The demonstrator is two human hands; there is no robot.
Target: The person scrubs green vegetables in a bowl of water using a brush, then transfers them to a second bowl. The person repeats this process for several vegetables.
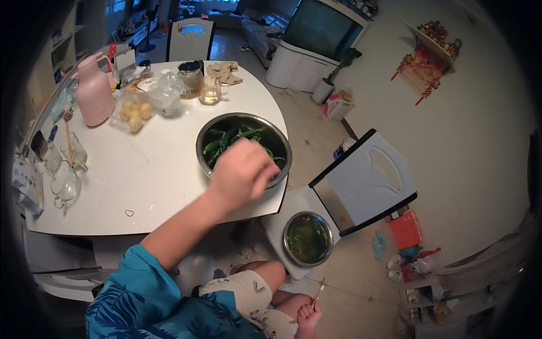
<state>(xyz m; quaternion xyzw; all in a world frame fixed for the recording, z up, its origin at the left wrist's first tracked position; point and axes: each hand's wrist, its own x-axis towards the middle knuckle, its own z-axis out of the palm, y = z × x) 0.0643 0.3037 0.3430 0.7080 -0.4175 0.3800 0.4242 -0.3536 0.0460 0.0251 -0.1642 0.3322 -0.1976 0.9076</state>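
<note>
A large steel bowl (202, 157) with green cucumbers (220, 142) in it stands at the right edge of the white table (148, 182). Over its near side is my left hand (245, 173), blurred, its fingers bent and partly hidden; whether it holds anything cannot be told. My right hand (309, 314), low by my knee, is closed around the handle of a small brush (321, 290), bristles pointing up. A smaller steel bowl (288, 245) of greenish water with green bits stands on the chair seat (275, 220) beside the table.
Across the table stand a pink thermos jug (94, 91), a plastic box of yellow fruit (134, 114), a glass teapot (190, 80), a glass mug of pale liquid (210, 93) and a beige cloth (224, 72). Glass cups (65, 182) are at the left. A rubber band (129, 213) lies near the front edge.
</note>
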